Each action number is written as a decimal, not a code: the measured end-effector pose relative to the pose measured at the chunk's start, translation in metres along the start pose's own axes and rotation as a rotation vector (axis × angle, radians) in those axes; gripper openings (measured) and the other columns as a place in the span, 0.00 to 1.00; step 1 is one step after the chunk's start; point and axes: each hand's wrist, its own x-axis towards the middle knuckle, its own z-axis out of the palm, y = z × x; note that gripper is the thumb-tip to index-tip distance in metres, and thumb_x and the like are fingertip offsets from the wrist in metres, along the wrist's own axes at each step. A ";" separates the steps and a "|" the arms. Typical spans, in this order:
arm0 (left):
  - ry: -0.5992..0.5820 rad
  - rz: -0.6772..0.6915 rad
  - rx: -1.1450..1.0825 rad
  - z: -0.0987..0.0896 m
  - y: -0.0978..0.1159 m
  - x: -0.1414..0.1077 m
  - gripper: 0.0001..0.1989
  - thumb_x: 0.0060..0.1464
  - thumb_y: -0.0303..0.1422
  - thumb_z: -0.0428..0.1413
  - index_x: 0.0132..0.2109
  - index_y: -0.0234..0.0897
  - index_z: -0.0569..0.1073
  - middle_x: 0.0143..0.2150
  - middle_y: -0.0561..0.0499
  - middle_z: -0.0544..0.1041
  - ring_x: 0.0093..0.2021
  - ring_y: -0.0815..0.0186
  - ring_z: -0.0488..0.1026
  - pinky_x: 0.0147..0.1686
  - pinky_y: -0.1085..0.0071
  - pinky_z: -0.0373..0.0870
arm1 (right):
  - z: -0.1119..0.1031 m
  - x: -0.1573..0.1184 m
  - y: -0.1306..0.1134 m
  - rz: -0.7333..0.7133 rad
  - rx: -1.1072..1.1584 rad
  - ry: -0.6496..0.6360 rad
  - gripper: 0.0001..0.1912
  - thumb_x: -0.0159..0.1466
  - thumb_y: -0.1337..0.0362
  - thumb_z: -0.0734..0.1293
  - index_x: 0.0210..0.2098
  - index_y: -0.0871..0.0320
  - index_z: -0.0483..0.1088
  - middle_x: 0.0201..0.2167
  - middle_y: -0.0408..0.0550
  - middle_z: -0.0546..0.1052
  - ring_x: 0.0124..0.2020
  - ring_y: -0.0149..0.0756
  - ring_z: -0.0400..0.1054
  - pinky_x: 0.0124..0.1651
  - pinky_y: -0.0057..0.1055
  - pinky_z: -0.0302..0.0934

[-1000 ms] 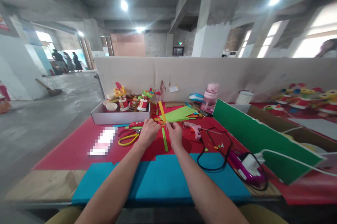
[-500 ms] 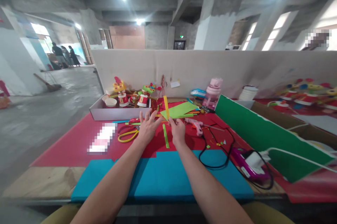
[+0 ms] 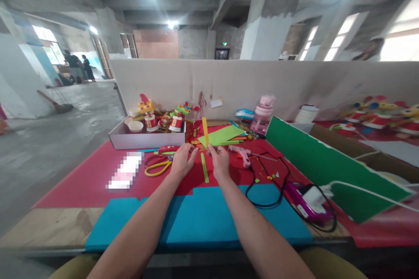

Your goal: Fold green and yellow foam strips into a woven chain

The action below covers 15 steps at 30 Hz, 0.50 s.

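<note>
A narrow yellow paper strip [image 3: 204, 129] stands upright, its lower end pinched between the thumb and fingers of my right hand [image 3: 220, 160]. My left hand [image 3: 183, 160] is held to the left of the strip, fingers bent and thumb apart, with nothing visible in it. Between the hands, a thin green paper strip [image 3: 204, 168] lies on the red table cover [image 3: 88, 178]. Behind the yellow strip is a light green paper sheet [image 3: 225, 136] among coloured scraps. Yellow-handled scissors [image 3: 157, 169] rest left of my left hand, and a pink glue gun [image 3: 242, 156] lies right of my right hand.
A white box [image 3: 147, 141] with paper-cup figures stands back left. On the right are a green panel [image 3: 324, 174], a purple power strip [image 3: 306, 202] and a black cord loop. A pink bottle [image 3: 264, 113] stands before the partition [image 3: 163, 80]. Blue sheets [image 3: 209, 222] cover the front edge.
My left hand's spread fingers have drawn in and bent, and the hand has lowered slightly. My right hand still holds the yellow strip in nearly the same place. The view has shifted slightly.
</note>
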 end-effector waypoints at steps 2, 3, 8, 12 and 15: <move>0.032 -0.032 -0.252 0.004 -0.003 0.002 0.13 0.60 0.39 0.48 0.45 0.37 0.73 0.41 0.45 0.76 0.40 0.62 0.72 0.40 0.69 0.66 | 0.001 -0.001 0.003 -0.003 -0.030 -0.066 0.18 0.50 0.49 0.71 0.24 0.58 0.71 0.23 0.45 0.76 0.26 0.33 0.68 0.32 0.29 0.61; 0.023 -0.054 -0.345 0.006 -0.004 0.003 0.14 0.59 0.39 0.49 0.46 0.37 0.73 0.41 0.45 0.77 0.39 0.63 0.72 0.40 0.69 0.66 | 0.002 -0.002 0.004 -0.009 -0.044 -0.103 0.18 0.51 0.49 0.71 0.25 0.59 0.71 0.24 0.45 0.76 0.27 0.34 0.68 0.32 0.29 0.61; -0.036 -0.112 -0.468 0.010 -0.010 0.005 0.12 0.54 0.41 0.56 0.33 0.35 0.74 0.27 0.51 0.74 0.30 0.66 0.69 0.33 0.72 0.65 | 0.005 -0.006 0.011 -0.095 -0.152 -0.235 0.17 0.54 0.50 0.69 0.27 0.60 0.73 0.27 0.50 0.79 0.30 0.38 0.72 0.34 0.31 0.64; -0.046 -0.154 -0.561 0.007 -0.009 0.006 0.13 0.53 0.41 0.56 0.30 0.35 0.74 0.24 0.52 0.73 0.27 0.68 0.68 0.30 0.73 0.65 | 0.003 -0.007 0.009 -0.183 -0.246 -0.274 0.16 0.58 0.52 0.67 0.28 0.60 0.73 0.27 0.51 0.79 0.30 0.39 0.73 0.35 0.32 0.65; -0.074 -0.156 -0.573 0.004 -0.009 0.006 0.13 0.51 0.41 0.57 0.29 0.35 0.73 0.23 0.53 0.72 0.26 0.68 0.67 0.29 0.73 0.64 | 0.001 -0.007 0.008 -0.245 -0.328 -0.297 0.14 0.60 0.54 0.65 0.27 0.59 0.73 0.27 0.51 0.80 0.30 0.40 0.73 0.35 0.32 0.65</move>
